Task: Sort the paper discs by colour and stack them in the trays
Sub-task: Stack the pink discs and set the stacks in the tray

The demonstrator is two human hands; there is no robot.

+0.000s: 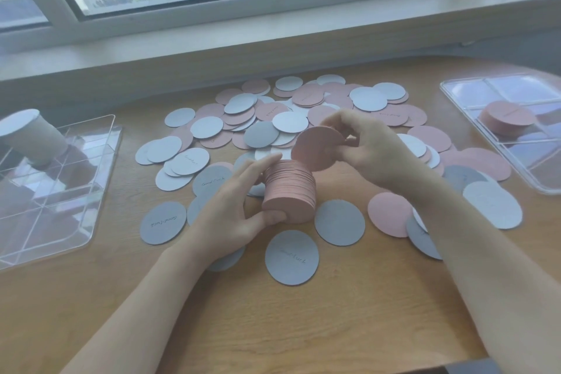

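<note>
Gripping a pink stack [288,194] on its side above the surface, your left hand [233,209] curls round it; your right hand [373,149] pinches one pink disc [317,149] tilted just beyond the stack's far end.

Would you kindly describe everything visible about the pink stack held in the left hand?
The pink stack is a thick pile of round, matte paper discs, their edges roughly aligned and slightly ragged. It is tilted, with its flat face turned toward the camera, and sits low over the wooden table; whether it touches the table is unclear. The left hand grips it, thumb at the near face, fingers over the top. The right hand holds a single pink disc just above it.
</note>
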